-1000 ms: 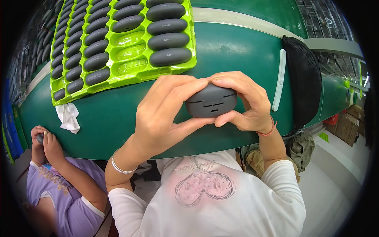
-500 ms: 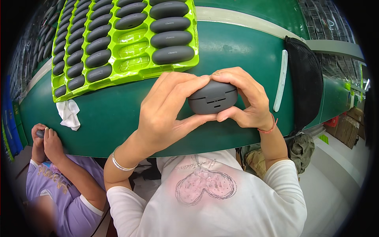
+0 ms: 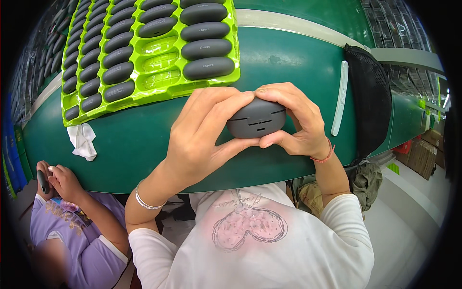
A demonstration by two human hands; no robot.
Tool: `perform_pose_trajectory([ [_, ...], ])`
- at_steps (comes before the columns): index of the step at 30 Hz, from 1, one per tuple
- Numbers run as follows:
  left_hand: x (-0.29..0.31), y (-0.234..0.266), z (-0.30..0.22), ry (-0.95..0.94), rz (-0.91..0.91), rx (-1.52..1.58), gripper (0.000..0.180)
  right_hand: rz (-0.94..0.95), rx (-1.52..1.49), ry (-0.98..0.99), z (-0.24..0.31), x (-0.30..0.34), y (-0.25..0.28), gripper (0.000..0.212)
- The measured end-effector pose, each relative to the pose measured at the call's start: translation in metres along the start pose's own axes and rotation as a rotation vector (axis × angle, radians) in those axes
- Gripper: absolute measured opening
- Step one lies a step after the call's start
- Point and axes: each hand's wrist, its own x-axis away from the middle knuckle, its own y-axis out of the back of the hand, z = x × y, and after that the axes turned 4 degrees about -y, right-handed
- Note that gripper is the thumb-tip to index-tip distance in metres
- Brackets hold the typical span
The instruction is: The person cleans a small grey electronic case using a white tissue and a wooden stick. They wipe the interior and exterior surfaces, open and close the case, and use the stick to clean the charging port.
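Between my two hands, above the green table, is a dark grey earbud charging case (image 3: 256, 121). Its hinge side and small charging port face me, and the lid looks closed. My left hand (image 3: 198, 123) grips its left end, fingers on top and thumb underneath. My right hand (image 3: 299, 120) holds the other end in the same way. Just beyond my hands lies a bright green moulded tray (image 3: 159, 94) with rows of similar grey cases (image 3: 208, 68). Several of its pockets are vacant, mostly in one column.
A crumpled white cloth (image 3: 83, 141) lies by the tray's near left corner. On the right are a pale flat strip (image 3: 340, 98) and a black mesh-covered item (image 3: 373, 101). At the left, a co-worker's hands (image 3: 61, 182) hold a dark case.
My hands and the case stay nearly still; the whole view shifts slightly left. The co-worker's hands have lowered a little, and the case in them is turned differently.
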Motion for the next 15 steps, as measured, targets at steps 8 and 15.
perform_pose_trajectory([
  [8,0.005,-0.008,0.004,-0.013,-0.018,-0.034,0.057,0.002,0.104,0.022,-0.001,0.001,-0.005,0.057],
  [15,0.009,-0.009,0.003,-0.062,-0.046,-0.055,0.051,-0.034,0.156,0.070,0.003,0.007,-0.011,0.058],
])
